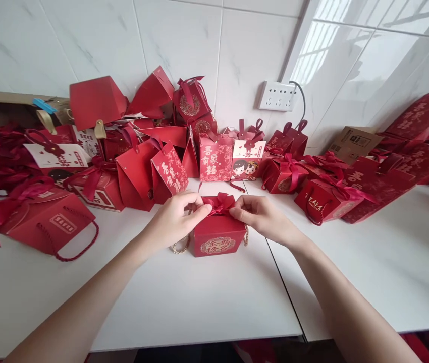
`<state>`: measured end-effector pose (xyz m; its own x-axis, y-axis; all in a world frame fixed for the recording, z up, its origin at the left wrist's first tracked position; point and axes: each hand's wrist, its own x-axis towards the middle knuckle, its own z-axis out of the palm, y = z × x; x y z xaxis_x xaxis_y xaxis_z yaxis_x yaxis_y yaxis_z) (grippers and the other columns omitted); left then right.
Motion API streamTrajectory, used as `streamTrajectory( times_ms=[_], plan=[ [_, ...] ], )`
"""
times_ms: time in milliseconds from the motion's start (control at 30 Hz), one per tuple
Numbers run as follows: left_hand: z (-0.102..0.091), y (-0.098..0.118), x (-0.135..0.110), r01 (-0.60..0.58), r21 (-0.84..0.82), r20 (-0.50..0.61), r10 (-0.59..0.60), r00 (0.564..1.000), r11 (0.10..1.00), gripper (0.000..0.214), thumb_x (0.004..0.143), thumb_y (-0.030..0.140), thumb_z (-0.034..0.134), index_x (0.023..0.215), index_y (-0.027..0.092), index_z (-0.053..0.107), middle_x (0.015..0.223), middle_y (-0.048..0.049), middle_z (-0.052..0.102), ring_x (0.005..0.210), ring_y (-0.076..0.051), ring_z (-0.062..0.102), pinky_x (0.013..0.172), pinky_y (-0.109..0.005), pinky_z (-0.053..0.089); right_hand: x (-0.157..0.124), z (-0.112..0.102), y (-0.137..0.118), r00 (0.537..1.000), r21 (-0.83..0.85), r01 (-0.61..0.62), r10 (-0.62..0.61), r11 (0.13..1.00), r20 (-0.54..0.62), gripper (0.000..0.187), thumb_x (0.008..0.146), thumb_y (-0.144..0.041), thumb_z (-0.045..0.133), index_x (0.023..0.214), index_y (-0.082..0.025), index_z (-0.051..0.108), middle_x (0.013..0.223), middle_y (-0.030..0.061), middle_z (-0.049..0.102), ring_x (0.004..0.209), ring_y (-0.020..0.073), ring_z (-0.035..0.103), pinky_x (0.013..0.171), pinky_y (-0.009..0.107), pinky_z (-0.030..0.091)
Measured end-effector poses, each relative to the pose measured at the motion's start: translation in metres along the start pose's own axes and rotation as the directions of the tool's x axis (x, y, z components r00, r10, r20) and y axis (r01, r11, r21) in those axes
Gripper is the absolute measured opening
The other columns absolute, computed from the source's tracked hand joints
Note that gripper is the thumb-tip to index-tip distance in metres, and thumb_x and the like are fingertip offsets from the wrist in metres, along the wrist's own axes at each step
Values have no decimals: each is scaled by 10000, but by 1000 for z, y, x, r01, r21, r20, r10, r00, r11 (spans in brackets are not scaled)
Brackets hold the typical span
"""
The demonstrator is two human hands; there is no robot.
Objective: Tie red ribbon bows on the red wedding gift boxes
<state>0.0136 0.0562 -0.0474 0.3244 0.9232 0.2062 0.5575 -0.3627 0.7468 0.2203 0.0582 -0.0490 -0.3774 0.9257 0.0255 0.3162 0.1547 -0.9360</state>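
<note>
A small red gift box (218,243) with a gold round emblem on its front stands upright on the white table. On its top sits a red ribbon bow (221,201). My left hand (179,214) pinches the bow's left loop between thumb and fingers. The right loop is held the same way by my right hand (260,214). Gold twisted cord (180,246) hangs at the box's left side, and a little of it shows on the right too. My fingers hide part of the ribbon's ends.
Red gift boxes crowd the back, among them a large box with a rope handle (53,222) at left and a ribboned box (324,199) at right. A socket panel (278,97) is on the tiled wall. A dark seam (284,290) crosses the white tabletop (184,307).
</note>
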Motion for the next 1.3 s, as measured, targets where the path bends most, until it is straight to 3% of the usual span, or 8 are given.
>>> streamTrajectory(
  times_ms=[433, 633, 1000, 1067, 1167, 1233, 1300],
  plan=[
    [-6, -11, 6, -106, 32, 92, 102, 990, 994, 286, 825, 335, 483, 596, 182, 404, 692, 35, 482, 706, -121, 473, 674, -235, 363, 9, -15, 15, 973, 296, -105, 36, 949, 229, 255, 726, -336, 695, 638, -148, 547, 545, -55, 478, 486, 51, 392, 487, 209, 312],
    [-12, -13, 6, -130, 41, 157, 122, 980, 991, 275, 810, 330, 489, 590, 181, 419, 698, 33, 472, 689, -119, 468, 665, -243, 362, 9, -19, 16, 959, 317, -151, 61, 936, 277, 227, 696, -271, 710, 590, -156, 545, 520, -42, 526, 470, 64, 449, 482, 210, 362],
    [-14, -17, 7, -206, -34, 194, 208, 959, 978, 270, 772, 290, 540, 564, 186, 402, 677, 29, 462, 678, -124, 430, 688, -260, 352, 10, -25, 24, 916, 245, -91, -15, 965, 400, 214, 671, -170, 692, 527, -150, 536, 502, -31, 551, 509, 92, 529, 546, 225, 409],
    [-15, -18, 7, -200, -93, 198, 215, 956, 975, 278, 751, 297, 567, 552, 184, 411, 655, 25, 456, 662, -126, 424, 679, -266, 353, 10, -30, 26, 906, 272, -108, -18, 956, 424, 232, 665, -232, 740, 558, -145, 552, 545, -18, 576, 547, 106, 556, 596, 248, 443],
    [-15, -26, 11, -154, -320, 207, 228, 952, 935, 310, 770, 394, 535, 562, 175, 465, 630, 8, 455, 635, -132, 423, 650, -280, 372, 12, -37, 34, 906, 377, -139, -36, 916, 421, 371, 633, -457, 773, 619, -141, 579, 558, -31, 539, 539, 107, 548, 668, 302, 483],
    [-13, -35, 15, -70, -483, 131, 151, 980, 873, 348, 792, 466, 489, 605, 173, 491, 610, 15, 425, 611, -128, 418, 651, -288, 405, 14, -39, 37, 943, 401, -129, -13, 907, 332, 471, 636, -596, 711, 628, -144, 578, 537, -51, 476, 516, 96, 514, 647, 294, 478],
    [-10, -41, 18, 42, -563, 64, -8, 998, 825, 339, 783, 495, 511, 686, 171, 524, 629, 24, 425, 628, -127, 443, 678, -294, 439, 16, -37, 38, 979, 329, -120, 57, 937, 195, 501, 684, -641, 639, 636, -146, 578, 558, -41, 473, 538, 92, 497, 621, 266, 454]
  ],
)
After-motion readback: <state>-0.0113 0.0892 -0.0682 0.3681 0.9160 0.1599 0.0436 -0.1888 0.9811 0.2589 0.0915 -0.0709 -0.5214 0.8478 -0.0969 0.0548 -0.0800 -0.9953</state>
